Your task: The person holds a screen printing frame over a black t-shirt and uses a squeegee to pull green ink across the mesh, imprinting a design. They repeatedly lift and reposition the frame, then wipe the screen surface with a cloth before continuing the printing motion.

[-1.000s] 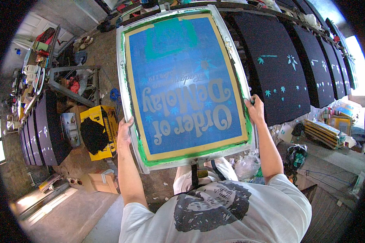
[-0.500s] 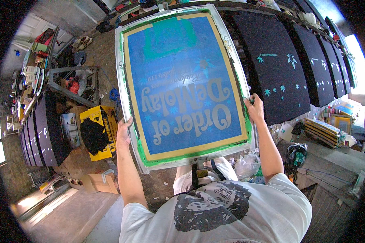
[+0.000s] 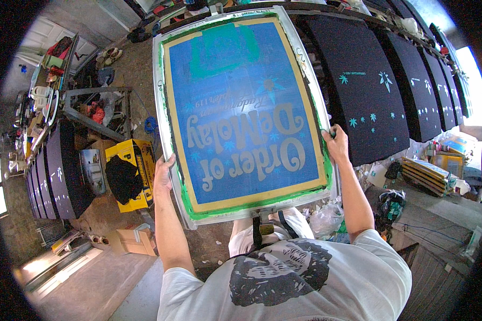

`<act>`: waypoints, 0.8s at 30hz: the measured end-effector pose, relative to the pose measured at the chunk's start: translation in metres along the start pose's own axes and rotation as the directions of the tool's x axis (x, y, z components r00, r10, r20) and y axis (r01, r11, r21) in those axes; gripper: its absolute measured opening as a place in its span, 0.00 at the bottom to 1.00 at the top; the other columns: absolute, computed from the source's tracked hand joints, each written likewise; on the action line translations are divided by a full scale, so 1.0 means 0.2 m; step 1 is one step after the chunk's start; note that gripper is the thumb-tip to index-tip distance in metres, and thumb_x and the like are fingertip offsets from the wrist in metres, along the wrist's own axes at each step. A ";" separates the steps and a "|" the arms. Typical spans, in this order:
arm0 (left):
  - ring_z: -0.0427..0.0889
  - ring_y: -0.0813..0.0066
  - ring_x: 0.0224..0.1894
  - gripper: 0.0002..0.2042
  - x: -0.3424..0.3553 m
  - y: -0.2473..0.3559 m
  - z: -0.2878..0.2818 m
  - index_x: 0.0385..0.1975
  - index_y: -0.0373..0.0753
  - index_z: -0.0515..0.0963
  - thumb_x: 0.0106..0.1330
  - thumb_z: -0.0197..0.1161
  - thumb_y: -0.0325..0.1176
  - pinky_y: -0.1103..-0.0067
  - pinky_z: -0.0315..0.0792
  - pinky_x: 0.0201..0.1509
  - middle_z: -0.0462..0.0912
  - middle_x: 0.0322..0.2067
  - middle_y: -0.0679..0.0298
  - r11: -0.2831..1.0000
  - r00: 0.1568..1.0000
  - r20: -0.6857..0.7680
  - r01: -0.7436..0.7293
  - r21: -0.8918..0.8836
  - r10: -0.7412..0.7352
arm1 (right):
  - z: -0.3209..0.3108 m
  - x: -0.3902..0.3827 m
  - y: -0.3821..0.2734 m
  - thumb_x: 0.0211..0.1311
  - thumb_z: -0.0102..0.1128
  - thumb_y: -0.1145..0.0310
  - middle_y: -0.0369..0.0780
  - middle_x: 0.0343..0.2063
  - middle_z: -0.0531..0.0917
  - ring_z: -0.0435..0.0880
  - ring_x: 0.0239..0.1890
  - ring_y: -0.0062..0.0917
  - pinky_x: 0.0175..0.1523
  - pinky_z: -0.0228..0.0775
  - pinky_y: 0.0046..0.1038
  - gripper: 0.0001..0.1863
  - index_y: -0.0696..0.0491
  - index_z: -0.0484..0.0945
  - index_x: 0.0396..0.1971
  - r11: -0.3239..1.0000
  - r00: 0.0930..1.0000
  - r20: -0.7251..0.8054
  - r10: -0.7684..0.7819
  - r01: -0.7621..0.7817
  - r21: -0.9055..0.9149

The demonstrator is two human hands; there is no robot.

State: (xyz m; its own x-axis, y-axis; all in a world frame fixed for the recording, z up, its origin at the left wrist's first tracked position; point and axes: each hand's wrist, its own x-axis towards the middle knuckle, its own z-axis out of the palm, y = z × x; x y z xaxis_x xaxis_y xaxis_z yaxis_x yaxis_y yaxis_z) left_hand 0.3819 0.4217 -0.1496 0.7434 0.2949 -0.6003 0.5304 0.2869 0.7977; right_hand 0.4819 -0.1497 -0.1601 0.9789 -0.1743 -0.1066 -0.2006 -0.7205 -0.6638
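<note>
A large screen printing frame (image 3: 241, 96) fills the middle of the view in front of my body. Its metal border surrounds a blue mesh edged with tan tape and green smears, with pale lettering and leaf shapes that appear upside down. Teal covers part of the mesh at the far end. My left hand (image 3: 164, 174) grips the frame's left edge, thumb along the border. On the right edge, a little farther up, my right hand (image 3: 336, 143) is closed round the border. The undersides of both hands are hidden by the frame.
Black fabric panels with teal and white leaf prints (image 3: 359, 91) line the right side; similar dark panels (image 3: 64, 171) stand at left. A yellow box (image 3: 139, 174) with black cloth (image 3: 124, 179) sits left of the frame. Stacked boards (image 3: 426, 175) and plastic bags (image 3: 326, 218) lie at right.
</note>
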 end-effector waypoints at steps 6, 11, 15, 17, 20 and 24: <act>0.83 0.74 0.34 0.19 -0.01 0.01 0.01 0.52 0.33 0.76 0.64 0.67 0.33 0.76 0.77 0.38 0.84 0.37 0.63 1.000 1.000 -0.011 0.018 0.019 -0.018 | 0.00 -0.01 -0.02 0.54 0.70 0.62 0.50 0.22 0.77 0.76 0.26 0.42 0.35 0.68 0.39 0.19 0.61 0.72 0.30 1.000 1.000 -0.007 0.004 -0.003 0.016; 0.83 0.74 0.34 0.18 -0.02 0.02 0.02 0.52 0.33 0.76 0.64 0.67 0.32 0.76 0.77 0.38 0.83 0.37 0.64 1.000 1.000 0.012 0.021 -0.019 -0.021 | 0.01 -0.01 0.01 0.54 0.70 0.62 0.49 0.23 0.78 0.77 0.28 0.41 0.37 0.68 0.38 0.19 0.61 0.73 0.31 0.999 1.000 -0.017 0.008 -0.007 0.053; 0.83 0.75 0.35 0.18 -0.02 0.01 0.02 0.51 0.33 0.76 0.64 0.67 0.32 0.77 0.77 0.39 0.83 0.37 0.64 1.000 1.000 0.005 0.013 -0.024 -0.013 | 0.02 -0.01 0.01 0.55 0.68 0.66 0.45 0.22 0.72 0.70 0.27 0.31 0.36 0.65 0.34 0.16 0.60 0.71 0.29 0.994 0.999 -0.043 -0.006 0.011 0.110; 0.83 0.75 0.35 0.18 -0.01 0.00 0.01 0.51 0.33 0.76 0.63 0.68 0.32 0.77 0.77 0.39 0.83 0.37 0.64 1.000 1.000 -0.019 0.009 -0.020 -0.009 | 0.03 -0.01 0.02 0.55 0.68 0.66 0.44 0.22 0.72 0.69 0.28 0.30 0.37 0.65 0.34 0.15 0.60 0.71 0.29 0.990 0.996 -0.082 -0.026 0.037 0.133; 0.83 0.74 0.33 0.19 -0.02 0.00 0.02 0.51 0.33 0.75 0.63 0.68 0.33 0.76 0.78 0.37 0.83 0.36 0.64 1.000 1.000 -0.012 0.007 -0.022 -0.008 | 0.01 0.00 0.03 0.54 0.69 0.62 0.49 0.25 0.78 0.77 0.28 0.37 0.38 0.68 0.37 0.19 0.62 0.74 0.33 0.994 0.999 0.013 0.032 -0.033 0.105; 0.83 0.74 0.31 0.17 -0.03 0.01 0.04 0.50 0.35 0.76 0.64 0.67 0.33 0.75 0.78 0.34 0.83 0.35 0.64 0.999 1.000 -0.017 0.011 -0.046 -0.011 | 0.02 0.00 0.03 0.54 0.69 0.61 0.49 0.23 0.77 0.76 0.27 0.37 0.37 0.68 0.37 0.19 0.62 0.73 0.32 0.996 1.000 -0.024 -0.002 0.004 0.093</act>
State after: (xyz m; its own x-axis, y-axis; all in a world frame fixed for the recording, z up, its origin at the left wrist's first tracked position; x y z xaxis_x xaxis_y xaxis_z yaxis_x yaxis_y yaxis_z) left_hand 0.3822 0.4135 -0.1447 0.7301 0.3073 -0.6103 0.5188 0.3319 0.7878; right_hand 0.4809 -0.1523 -0.1675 0.9780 -0.1890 -0.0881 -0.1925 -0.6557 -0.7301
